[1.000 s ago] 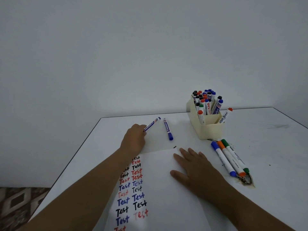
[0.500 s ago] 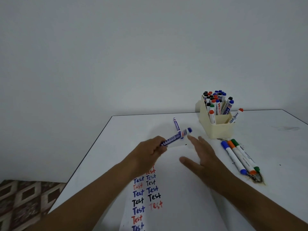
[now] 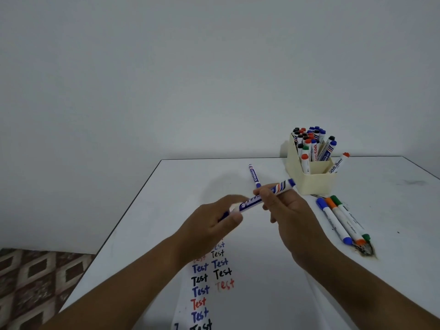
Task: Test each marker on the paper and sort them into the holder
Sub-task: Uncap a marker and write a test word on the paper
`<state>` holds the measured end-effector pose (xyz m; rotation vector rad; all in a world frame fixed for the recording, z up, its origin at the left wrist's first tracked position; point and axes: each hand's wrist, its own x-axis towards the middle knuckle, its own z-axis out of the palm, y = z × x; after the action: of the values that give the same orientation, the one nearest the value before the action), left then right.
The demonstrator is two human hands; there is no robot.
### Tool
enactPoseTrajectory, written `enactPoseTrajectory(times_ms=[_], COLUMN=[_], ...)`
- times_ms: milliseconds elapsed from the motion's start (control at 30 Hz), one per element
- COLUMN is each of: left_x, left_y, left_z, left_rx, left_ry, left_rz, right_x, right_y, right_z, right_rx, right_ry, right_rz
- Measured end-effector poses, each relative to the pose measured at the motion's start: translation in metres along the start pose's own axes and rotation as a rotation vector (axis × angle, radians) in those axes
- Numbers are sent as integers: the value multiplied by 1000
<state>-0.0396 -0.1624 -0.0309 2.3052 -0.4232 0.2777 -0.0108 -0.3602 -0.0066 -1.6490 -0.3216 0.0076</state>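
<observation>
A blue marker (image 3: 252, 201) is held in the air above the paper, slanting up to the right. My left hand (image 3: 212, 225) grips its lower cap end, and my right hand (image 3: 283, 210) pinches the barrel near the middle. The paper (image 3: 262, 294) lies under my arms, with two columns of the word "Test" in blue, black and red. A second blue marker (image 3: 253, 175) lies on the table behind my hands. The cream holder (image 3: 316, 182) stands at the back right, filled with several capped markers.
Three markers, blue (image 3: 333, 220), orange (image 3: 342, 220) and green (image 3: 351, 217), lie side by side right of the paper, beside a dark stain (image 3: 363, 250). The white table (image 3: 166, 198) ends at its left edge above a patterned floor (image 3: 35, 282). A plain wall stands behind.
My left hand lifted the blue marker off the table and brought it toward the middle. My right hand rose from the paper and took hold of the barrel.
</observation>
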Motion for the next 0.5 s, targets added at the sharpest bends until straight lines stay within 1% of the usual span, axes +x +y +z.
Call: enactPoseTrajectory(times_ms=[33,100,167,200,233,300,400,500], left_x=[-3,-3,2,6,9,14,16,15], left_y=[-2,-12,-32,-44,-56,-79,-97,-99], left_z=[-2,-7,-15,-18,-21,-26,-28,-25], left_rx=[-8,24,235,350,442,557,619,620], left_ry=[-10,40,103,119,126,111,70,-4], left_rz=[-33,-129,-195,-203,-208,-249,-272,-318], right_x=[0,1,-2,-4,-8,-17,-33,-45], right_y=[-2,-5,-6,-5,-3,5,13,18], right_z=[-1,-4,-5,-4,-3,1,8,13], right_rx=[62,269,427,447,433,332,153,97], right_ry=[39,86,76,49,12,-74,-193,-279], right_rz=[30,113,193,231,263,290,270,266])
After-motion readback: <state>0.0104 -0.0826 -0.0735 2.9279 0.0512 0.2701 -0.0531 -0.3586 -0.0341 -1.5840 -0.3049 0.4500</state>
